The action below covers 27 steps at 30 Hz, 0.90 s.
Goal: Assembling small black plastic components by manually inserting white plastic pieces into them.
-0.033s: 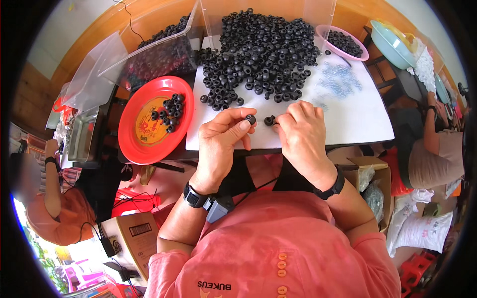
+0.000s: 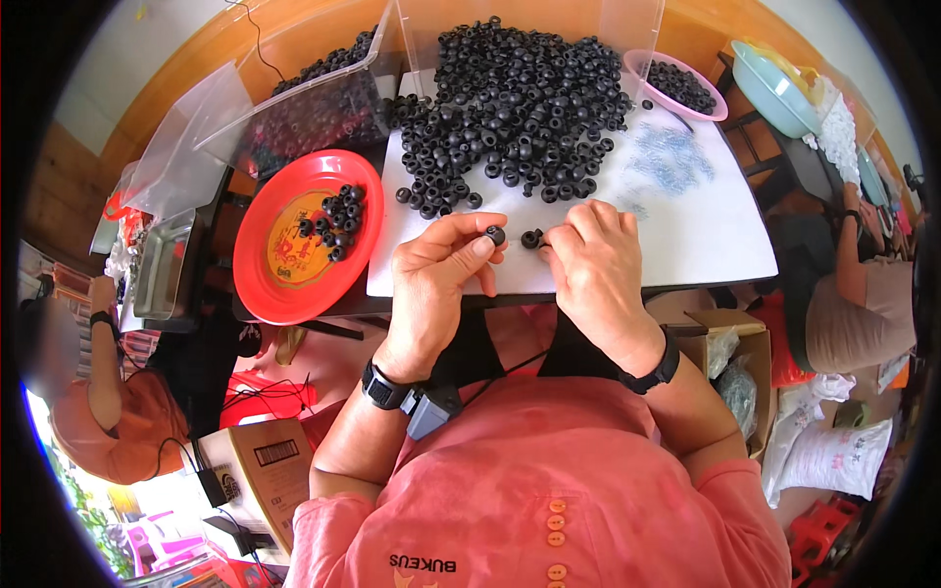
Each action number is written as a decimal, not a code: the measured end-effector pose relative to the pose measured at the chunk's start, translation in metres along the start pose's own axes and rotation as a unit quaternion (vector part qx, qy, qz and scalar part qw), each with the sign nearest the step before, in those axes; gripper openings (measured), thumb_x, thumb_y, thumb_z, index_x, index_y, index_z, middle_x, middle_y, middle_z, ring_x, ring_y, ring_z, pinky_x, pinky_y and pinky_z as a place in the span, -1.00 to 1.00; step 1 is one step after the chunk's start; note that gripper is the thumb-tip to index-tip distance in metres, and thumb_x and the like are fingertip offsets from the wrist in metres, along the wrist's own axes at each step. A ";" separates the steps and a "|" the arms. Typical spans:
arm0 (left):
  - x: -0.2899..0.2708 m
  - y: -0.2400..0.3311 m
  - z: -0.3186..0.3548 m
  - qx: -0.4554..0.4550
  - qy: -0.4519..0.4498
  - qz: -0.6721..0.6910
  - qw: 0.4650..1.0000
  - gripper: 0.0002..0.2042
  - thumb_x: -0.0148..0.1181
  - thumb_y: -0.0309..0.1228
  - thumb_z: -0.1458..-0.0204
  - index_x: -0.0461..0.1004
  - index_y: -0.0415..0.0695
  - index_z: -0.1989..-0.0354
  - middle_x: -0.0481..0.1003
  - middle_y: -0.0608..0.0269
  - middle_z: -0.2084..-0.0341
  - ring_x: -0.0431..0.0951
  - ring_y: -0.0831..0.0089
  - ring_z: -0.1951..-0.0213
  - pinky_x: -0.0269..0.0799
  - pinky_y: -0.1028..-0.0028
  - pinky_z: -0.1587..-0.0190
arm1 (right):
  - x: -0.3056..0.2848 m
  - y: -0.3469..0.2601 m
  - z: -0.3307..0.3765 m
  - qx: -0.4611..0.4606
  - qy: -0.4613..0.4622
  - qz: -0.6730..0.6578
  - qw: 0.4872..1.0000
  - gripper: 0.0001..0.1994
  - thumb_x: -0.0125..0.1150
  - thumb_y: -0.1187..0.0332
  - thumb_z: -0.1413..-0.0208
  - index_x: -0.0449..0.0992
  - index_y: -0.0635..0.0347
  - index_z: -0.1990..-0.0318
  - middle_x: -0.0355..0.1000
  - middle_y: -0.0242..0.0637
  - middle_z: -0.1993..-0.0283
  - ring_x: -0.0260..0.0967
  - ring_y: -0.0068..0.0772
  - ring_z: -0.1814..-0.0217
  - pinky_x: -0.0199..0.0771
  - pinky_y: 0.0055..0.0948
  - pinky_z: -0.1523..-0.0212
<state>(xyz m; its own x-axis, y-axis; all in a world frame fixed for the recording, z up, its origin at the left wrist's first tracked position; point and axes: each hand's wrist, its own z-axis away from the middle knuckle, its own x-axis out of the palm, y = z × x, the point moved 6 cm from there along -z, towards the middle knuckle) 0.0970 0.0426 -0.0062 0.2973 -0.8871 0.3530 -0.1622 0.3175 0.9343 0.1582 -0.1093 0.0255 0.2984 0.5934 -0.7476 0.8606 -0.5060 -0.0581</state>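
Observation:
Between the thumb and forefinger of my left hand is a round black bead with a hole in it. My right hand is closed, its fingertips pinching a second small black bead-like part that sticks out toward the left hand. The two parts are apart, both over the near edge of the white board. Beyond my hands spreads a large heap of black beads. To the left, several similar beads lie on a red plate with a yellow middle.
A clear plastic bin of black parts stands at the back left, and a pink bowl of smaller ones at the back right. Bluish specks cover part of the board. Other people sit at both sides; an open cardboard box is at right.

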 end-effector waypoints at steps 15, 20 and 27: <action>-0.001 -0.003 0.002 -0.018 -0.029 -0.049 0.998 -0.79 0.15 -0.59 -0.20 0.55 -0.31 0.02 0.59 0.19 0.28 0.55 0.54 0.32 0.50 0.58 0.38 | -0.029 0.001 -0.030 0.000 -0.009 -0.162 0.987 -0.90 0.27 0.45 -0.07 0.46 0.09 0.29 0.33 -0.34 0.32 0.32 -0.19 0.21 0.20 -0.22 0.20; 0.001 -0.003 0.003 -0.010 -0.031 -0.037 0.999 -0.79 0.15 -0.59 -0.20 0.55 -0.30 0.01 0.57 0.24 0.32 0.53 0.57 0.33 0.50 0.59 0.38 | -0.027 -0.010 -0.039 -0.036 -0.035 -0.164 0.985 -0.89 0.26 0.45 -0.08 0.46 0.08 0.26 0.33 -0.32 0.29 0.31 -0.17 0.19 0.21 -0.22 0.18; -0.001 -0.004 0.002 -0.002 -0.028 -0.006 1.000 -0.83 0.18 -0.58 -0.19 0.57 -0.28 0.06 0.54 0.31 0.38 0.47 0.63 0.45 0.45 0.61 0.44 | -0.022 -0.017 -0.043 -0.045 -0.042 -0.171 0.983 -0.91 0.23 0.47 -0.08 0.47 0.19 0.27 0.37 -0.24 0.29 0.34 -0.12 0.22 0.27 -0.20 0.16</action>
<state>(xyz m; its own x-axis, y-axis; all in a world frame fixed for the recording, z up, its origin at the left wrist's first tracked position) 0.0955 0.0417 -0.0102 0.2460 -0.9084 0.3381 -0.1558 0.3073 0.9388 0.1545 -0.0865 0.0720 -0.0466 0.6639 -0.7464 0.9386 -0.2265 -0.2601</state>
